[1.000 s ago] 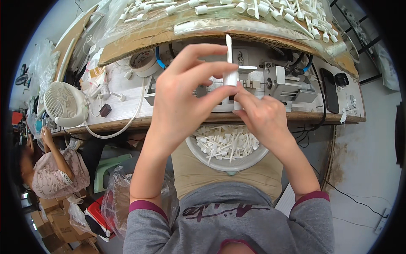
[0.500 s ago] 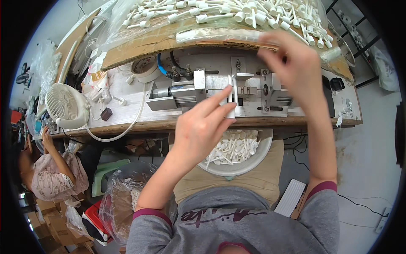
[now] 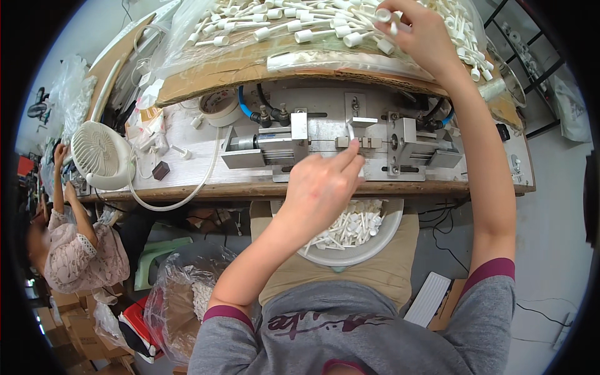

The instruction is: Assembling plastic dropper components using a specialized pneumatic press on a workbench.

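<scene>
My left hand [image 3: 325, 187] reaches over the bench edge to the middle of a metal clamping fixture [image 3: 369, 142]. Its fingertips are closed on a white stick [image 3: 351, 132], whose far end shows beyond the index finger; the rest is mostly hidden beneath the fingers. Over the heap at the back, my right hand [image 3: 422, 37] pinches a white capped stick [image 3: 383, 15] between thumb and fingers. Many similar white capped sticks [image 3: 304, 35] lie heaped on plastic film over cardboard [image 3: 194, 89].
A bowl [image 3: 395, 234] of white pieces rests on my lap. Left on the bench stand a white fan [image 3: 97, 153], a tape roll [image 3: 220, 111] and a looping clear hose [image 3: 209, 175]. Metal cylinders [image 3: 272, 142] flank the fixture. Another person [image 3: 87, 250] sits at far left.
My right hand has moved up and back onto the heap and now grips a capped stick. My left hand has shifted slightly right and nearer; a long white piece beside its fingers no longer shows.
</scene>
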A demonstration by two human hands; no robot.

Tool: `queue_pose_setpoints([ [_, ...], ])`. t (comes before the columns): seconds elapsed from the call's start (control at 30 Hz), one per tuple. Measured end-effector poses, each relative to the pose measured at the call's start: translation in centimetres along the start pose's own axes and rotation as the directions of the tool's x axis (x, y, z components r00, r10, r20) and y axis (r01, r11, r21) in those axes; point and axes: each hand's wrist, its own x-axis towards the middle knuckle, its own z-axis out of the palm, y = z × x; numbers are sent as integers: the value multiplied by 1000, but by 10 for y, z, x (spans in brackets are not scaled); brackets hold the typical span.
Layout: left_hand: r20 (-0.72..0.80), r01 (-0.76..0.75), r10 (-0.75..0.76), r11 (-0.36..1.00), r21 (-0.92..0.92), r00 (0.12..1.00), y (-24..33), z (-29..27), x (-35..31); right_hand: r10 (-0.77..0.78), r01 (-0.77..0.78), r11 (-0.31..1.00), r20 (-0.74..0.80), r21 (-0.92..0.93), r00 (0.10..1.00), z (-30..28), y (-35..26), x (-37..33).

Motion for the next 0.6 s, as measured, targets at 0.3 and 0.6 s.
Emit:
queue_pose_setpoints([
  [0.3, 112, 49, -57, 996, 71, 992, 3, 2, -12, 469, -374, 547, 96, 749, 878, -17, 10, -12],
  [0.6, 117, 80, -79, 997, -1, 990, -1, 5, -7, 432, -264, 467, 43, 844, 901, -19, -65, -91],
])
